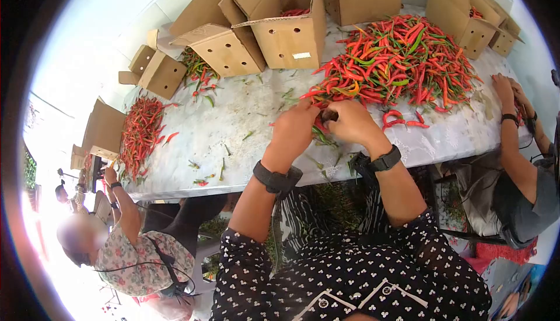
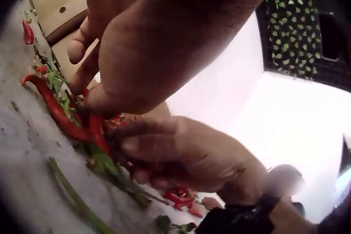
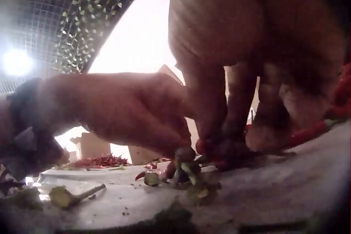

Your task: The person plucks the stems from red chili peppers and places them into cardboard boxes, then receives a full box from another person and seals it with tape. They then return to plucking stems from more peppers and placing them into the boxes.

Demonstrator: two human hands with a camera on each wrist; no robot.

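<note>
The left hand [image 1: 294, 131] pinches red chillies [image 2: 96, 127] between bent fingers close to the near edge of the desk [image 1: 251, 123]; the right hand [image 1: 353, 125] meets it there, its fingers curled tightly on the same small cluster, though how many chillies it holds is hidden. The big heap [image 1: 402, 58] lies just beyond, towards the far right corner; cardboard boxes [image 1: 289, 44] stand along the far edge; green stems [image 1: 221, 169] lie scattered nearer the front. A hard pinch could snap or split a chilli, since the fingers crowd together and cover it; a dragging wrist strap [image 1: 271, 178] could sweep stems over the near edge; a knock to the heap could send its loose front chillies sliding.
</note>
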